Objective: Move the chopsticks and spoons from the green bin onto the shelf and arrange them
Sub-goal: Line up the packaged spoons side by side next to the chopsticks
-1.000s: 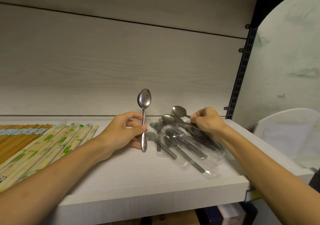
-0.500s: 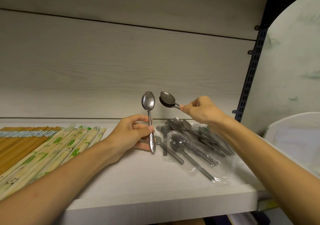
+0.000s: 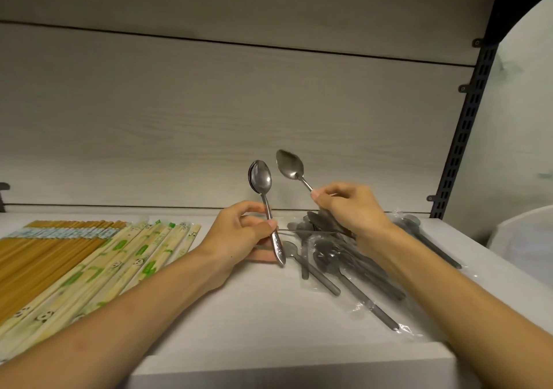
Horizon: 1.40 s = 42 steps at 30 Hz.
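Steel spoon (image 3: 261, 179) upright, left hand (image 3: 239, 236) | right hand (image 3: 347, 209) pinches oval spoon (image 3: 289, 165)

On the shelf (image 3: 239, 323), chopsticks (image 3: 74, 257) lie at the left and a heap of spoons (image 3: 338, 257) lies at the right. Between them the left hand (image 3: 239, 236) holds stacked spoons (image 3: 263, 191) upright. Just right of these, above the heap, the right hand (image 3: 350, 209) holds one spoon (image 3: 290, 165) tilted leftward.
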{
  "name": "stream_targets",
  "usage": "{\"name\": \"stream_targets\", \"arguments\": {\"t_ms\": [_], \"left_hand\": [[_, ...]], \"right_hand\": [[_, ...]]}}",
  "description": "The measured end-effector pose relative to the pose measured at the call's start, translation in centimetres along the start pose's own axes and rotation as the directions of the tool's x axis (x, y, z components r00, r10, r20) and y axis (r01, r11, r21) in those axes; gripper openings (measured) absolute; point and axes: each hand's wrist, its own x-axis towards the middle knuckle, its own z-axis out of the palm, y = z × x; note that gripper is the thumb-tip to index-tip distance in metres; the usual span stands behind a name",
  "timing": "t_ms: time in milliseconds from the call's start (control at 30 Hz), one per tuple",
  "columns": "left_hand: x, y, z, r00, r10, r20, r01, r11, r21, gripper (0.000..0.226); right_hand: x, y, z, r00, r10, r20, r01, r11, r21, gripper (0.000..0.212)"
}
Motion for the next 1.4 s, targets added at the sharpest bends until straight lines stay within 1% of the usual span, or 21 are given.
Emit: {"name": "stream_targets", "arguments": {"t_ms": [33,67,167,333,400,567,700,800,933,1000,1100,1167,1233,1300,1367,1400], "left_hand": [[0.0,0.0,0.1,1.0,0.006,-0.001,-0.006,1.0,-0.014,0.026],[0.0,0.0,0.2,1.0,0.014,-0.001,-0.014,1.0,-0.024,0.026],[-0.1,-0.1,0.4,0.999,0.046,0.018,-0.045,0.998,-0.034,0.025],[-0.8,0.1,0.8,0.988,0.104,0.116,-0.104,0.995,-0.01,0.027],[-1.0,0.1,0.9,0.981,0.127,0.144,-0.129,0.992,0.007,0.027],[-1.2,0.3,1.0,0.974,0.161,0.161,-0.166,0.986,0.019,0.03],[-1.2,0.5,1.1,0.969,0.2,0.144,-0.21,0.976,0.063,0.03],[-1.4,0.6,0.9,0.967,0.199,0.158,-0.206,0.978,0.03,0.029],[-1.7,0.8,0.8,0.972,0.168,0.165,-0.159,0.985,-0.068,0.035],[-1.7,1.0,0.8,0.973,0.161,0.167,-0.148,0.985,-0.084,0.039],[-1.6,1.3,0.7,0.975,0.145,0.17,-0.133,0.988,-0.079,0.038],[-1.4,1.4,0.6,0.982,0.125,0.139,-0.115,0.99,-0.075,0.034],[-1.1,1.5,0.4,0.992,0.113,0.058,-0.107,0.99,-0.095,0.031],[-0.7,1.6,0.0,0.992,0.117,-0.051,-0.122,0.987,-0.108,0.028],[-0.5,1.6,-0.4,0.983,0.126,-0.133,-0.138,0.986,-0.088,0.025],[-0.4,1.6,-0.6,0.979,0.127,-0.156,-0.14,0.987,-0.076,0.025]], "right_hand": [[-0.4,-0.2,0.0,0.997,0.046,0.063,-0.05,0.996,0.067,0.006],[-0.6,-0.3,0.0,0.988,0.081,0.128,-0.092,0.992,0.083,0.005],[-1.0,-0.4,0.1,0.961,0.124,0.246,-0.137,0.99,0.038,0.006],[-1.1,-0.2,0.6,0.931,0.1,0.35,-0.141,0.985,0.096,0.009],[-1.3,-0.3,0.5,0.912,0.127,0.39,-0.183,0.977,0.108,0.015],[-1.6,-0.6,0.0,0.855,0.183,0.486,-0.283,0.949,0.142,0.031],[-1.5,-0.8,-0.3,0.836,0.144,0.529,-0.269,0.949,0.166,0.028],[-1.6,-0.6,0.1,0.823,0.143,0.55,-0.264,0.953,0.147,0.026],[-1.8,-0.2,0.4,0.835,0.14,0.531,-0.204,0.977,0.062,0.027],[-1.8,0.0,0.5,0.834,0.141,0.534,-0.186,0.982,0.032,0.029],[-1.7,0.1,0.4,0.82,0.141,0.554,-0.196,0.98,0.041,0.033],[-1.7,-0.2,0.3,0.825,0.121,0.551,-0.19,0.979,0.07,0.037],[-1.5,-0.5,0.1,0.877,0.065,0.477,-0.13,0.986,0.104,0.035],[-1.0,-0.8,-0.2,0.948,-0.027,0.317,0.005,0.997,0.071,0.026],[-0.2,-1.0,-0.9,0.975,-0.133,0.179,0.143,0.989,-0.047,0.02],[0.2,-1.1,-1.3,0.971,-0.182,0.155,0.204,0.969,-0.137,0.018]]}}
